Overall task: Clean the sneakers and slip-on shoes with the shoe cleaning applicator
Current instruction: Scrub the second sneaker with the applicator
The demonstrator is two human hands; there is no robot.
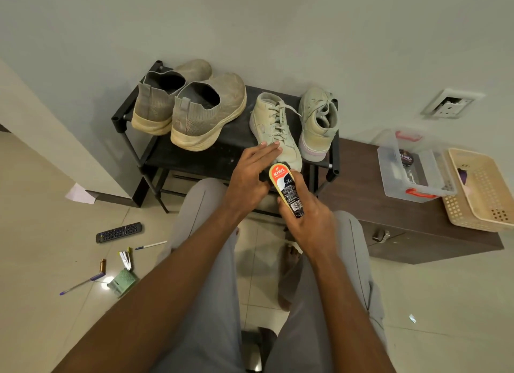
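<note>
Cream-and-orange Kiwi applicator (286, 190), barcode facing up, centre frame: gripped by right hand (308, 222); left hand (250, 175), fingers straight, rests on pale laced sneaker (274, 130).

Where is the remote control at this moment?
In the head view, the remote control lies on the floor at lower left, in front of the shoe rack, above a white pen.
</note>
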